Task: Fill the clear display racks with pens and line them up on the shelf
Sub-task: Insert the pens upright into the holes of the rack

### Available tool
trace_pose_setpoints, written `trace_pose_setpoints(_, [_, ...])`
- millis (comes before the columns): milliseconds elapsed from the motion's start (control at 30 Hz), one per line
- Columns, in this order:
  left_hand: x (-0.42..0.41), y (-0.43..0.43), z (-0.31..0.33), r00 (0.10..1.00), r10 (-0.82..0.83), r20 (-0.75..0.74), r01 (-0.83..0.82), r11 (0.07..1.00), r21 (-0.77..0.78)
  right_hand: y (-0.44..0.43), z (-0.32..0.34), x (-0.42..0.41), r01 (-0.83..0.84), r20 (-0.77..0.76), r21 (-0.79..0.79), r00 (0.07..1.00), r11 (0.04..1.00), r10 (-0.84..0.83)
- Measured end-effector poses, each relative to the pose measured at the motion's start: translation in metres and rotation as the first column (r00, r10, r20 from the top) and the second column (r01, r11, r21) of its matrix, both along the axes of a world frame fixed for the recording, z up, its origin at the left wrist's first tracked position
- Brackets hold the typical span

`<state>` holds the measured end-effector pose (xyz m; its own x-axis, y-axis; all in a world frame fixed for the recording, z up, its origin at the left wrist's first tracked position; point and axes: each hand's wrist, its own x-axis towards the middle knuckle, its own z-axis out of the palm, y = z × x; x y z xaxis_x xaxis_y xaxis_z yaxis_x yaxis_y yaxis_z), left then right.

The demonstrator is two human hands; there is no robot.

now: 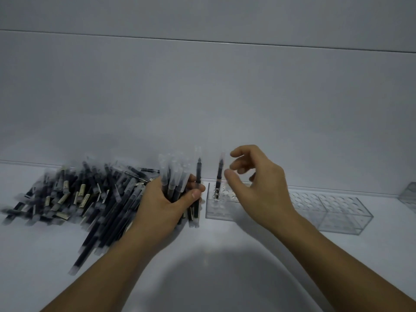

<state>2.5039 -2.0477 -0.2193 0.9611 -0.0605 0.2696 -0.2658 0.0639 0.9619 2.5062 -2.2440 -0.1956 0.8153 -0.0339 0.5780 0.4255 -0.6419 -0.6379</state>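
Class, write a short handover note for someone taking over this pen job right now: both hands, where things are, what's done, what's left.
Left hand: gripping a bundle of pens.
Right hand: open, empty, beside the one pen standing in the rack.
Loose pile lies left on the shelf.
Done: one pen placed.
Left: fill the remaining holes, then line up the racks; a second rack shows at the right edge.

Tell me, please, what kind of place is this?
Probably a shop or stockroom shelf being stocked: a big pile of pens lies on a white shelf, beside clear racks with holes.
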Motion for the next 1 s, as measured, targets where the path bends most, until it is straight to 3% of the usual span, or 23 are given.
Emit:
trace_pose_setpoints(100, [-0.003,-0.001,0.002,0.998,-0.050,0.025,0.051,0.999,-0.002,0.009,0.005,-0.015,-0.037,0.100,0.155,0.995,0.987,0.021])
trace_pose_setpoints(200, [-0.008,-0.004,0.006,0.993,-0.091,0.079,0.084,0.993,0.084,0.019,0.005,-0.020,-0.089,-0.020,0.311,0.995,0.946,0.100])
trace_pose_setpoints(333, [-0.010,-0.004,0.007,0.986,-0.095,0.136,0.073,0.985,0.157,0.025,-0.005,-0.019,-0.127,-0.166,0.325,0.968,0.937,0.188])
trace_pose_setpoints(533, [-0.007,-0.004,0.001,0.991,-0.083,0.106,0.073,0.993,0.090,0.018,-0.005,-0.016,-0.207,-0.167,0.328,0.947,0.922,0.273])
trace_pose_setpoints(600, [-0.005,-0.004,-0.002,0.996,-0.065,0.067,0.063,0.998,0.026,0.009,0.005,-0.012,-0.164,-0.141,0.460,0.957,0.873,0.254])
trace_pose_setpoints(733, [-0.003,-0.002,-0.003,1.000,-0.018,-0.026,0.017,0.999,-0.031,-0.023,0.023,0.002,-0.042,-0.155,0.727,0.963,0.685,0.223])
trace_pose_setpoints(900, [0.001,-0.002,-0.006,0.993,0.001,-0.115,-0.008,0.998,-0.067,-0.036,0.011,0.012,-0.013,-0.221,0.769,0.933,0.639,0.283])
trace_pose_setpoints(1000, [0.002,-0.004,-0.006,0.991,0.011,-0.134,-0.025,0.994,-0.102,-0.033,0.014,0.015,-0.079,-0.197,0.693,0.936,0.717,0.293])
